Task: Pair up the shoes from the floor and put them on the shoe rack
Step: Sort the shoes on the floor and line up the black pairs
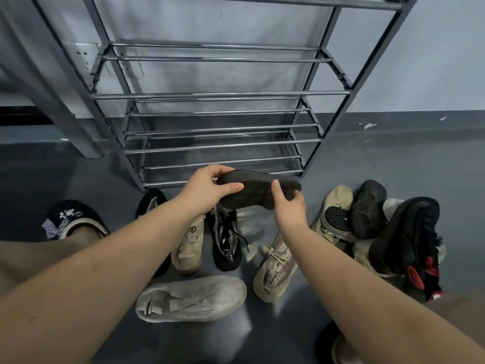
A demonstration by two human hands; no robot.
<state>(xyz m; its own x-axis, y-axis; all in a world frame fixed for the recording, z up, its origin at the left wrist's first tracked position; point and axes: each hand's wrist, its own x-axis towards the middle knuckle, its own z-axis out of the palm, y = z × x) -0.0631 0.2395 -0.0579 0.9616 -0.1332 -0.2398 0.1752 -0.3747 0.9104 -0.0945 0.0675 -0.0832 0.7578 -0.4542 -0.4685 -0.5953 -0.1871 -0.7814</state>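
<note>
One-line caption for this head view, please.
Both hands, left and right, hold a dark shoe sole-up before the bare metal shoe rack, unpaired shoes scattered below.

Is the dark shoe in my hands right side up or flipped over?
Flipped over. The dark shoe shows its treaded sole to the camera, held between the left hand and right hand above the floor.

Open gaps between shoe rack (210, 95) bars ahead, scattered shoes (341, 219) crowding floor (78, 179) below.
</note>
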